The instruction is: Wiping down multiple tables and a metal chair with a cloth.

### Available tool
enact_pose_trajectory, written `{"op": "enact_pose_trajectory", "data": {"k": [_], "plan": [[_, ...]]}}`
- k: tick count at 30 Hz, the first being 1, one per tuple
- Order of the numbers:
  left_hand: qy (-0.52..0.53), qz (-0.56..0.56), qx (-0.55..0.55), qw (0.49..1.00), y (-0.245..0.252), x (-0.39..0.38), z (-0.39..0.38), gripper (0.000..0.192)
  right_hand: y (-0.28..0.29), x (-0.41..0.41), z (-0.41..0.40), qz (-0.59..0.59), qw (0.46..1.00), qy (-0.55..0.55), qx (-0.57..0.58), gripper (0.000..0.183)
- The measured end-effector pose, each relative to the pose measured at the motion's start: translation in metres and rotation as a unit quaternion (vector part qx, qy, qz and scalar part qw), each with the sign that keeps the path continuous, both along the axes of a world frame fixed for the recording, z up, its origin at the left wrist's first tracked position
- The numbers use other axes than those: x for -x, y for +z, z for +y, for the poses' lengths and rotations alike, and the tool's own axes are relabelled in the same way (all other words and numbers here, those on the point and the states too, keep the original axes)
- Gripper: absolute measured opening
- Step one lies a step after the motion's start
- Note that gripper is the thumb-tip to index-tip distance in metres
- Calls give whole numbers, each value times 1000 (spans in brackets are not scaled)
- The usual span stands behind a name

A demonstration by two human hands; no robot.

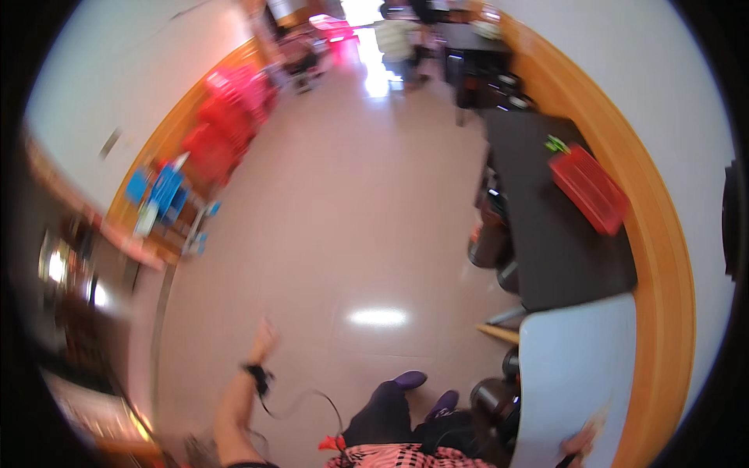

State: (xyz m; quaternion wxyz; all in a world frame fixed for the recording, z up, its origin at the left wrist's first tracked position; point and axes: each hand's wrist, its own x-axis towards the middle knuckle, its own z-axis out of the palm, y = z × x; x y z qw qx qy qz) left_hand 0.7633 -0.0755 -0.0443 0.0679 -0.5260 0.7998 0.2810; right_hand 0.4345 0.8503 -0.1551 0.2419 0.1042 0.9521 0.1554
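My left hand [267, 339] hangs in the air above the tiled floor [374, 234], blurred, and its fingers are not clear. A black band [257, 377] with a thin dark cable [316, 393] is around that wrist. At the lower right, my right hand [579, 444] is over the white tabletop [576, 357]. A pale, blurred shape [598, 418] shows at its fingers; whether that is a held thing or the fingers themselves cannot be told. Further along, a red plastic basket [591, 190] lies on the dark table [538, 175], with something green [556, 144] beside it.
Dark stools [488, 243] stand under the tables on the right. Stacked red plastic chairs [219, 140] and a blue item [168, 193] line the left wall. A doorway [88, 281] opens at left. A person [398, 44] is near the bright far doorway.
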Motion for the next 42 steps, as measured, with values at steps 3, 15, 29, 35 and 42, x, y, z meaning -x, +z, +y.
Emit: {"op": "enact_pose_trajectory", "data": {"k": [3, 15, 29, 35, 42], "plan": [[63, 105, -319, 940, -53, -40, 91, 41, 59, -26, -87, -30, 993, -99, 59, 92], [-312, -85, -390, 862, -119, 63, 220, 42, 42, -60, -66, 117, 982, -150, -1, 94], [-509, 27, -171, 843, -79, 227, 218, 32, 48, -47, -75, 98, 968, -210, 91, 96], [-572, 168, -139, 791, -27, 324, 279, 34, 44, -51, -72, 117, 968, -199, 96, 99], [-612, 260, -74, 743, 22, 387, 357, 41, 73, -61, -93, 79, 977, -190, 59, 98]]}}
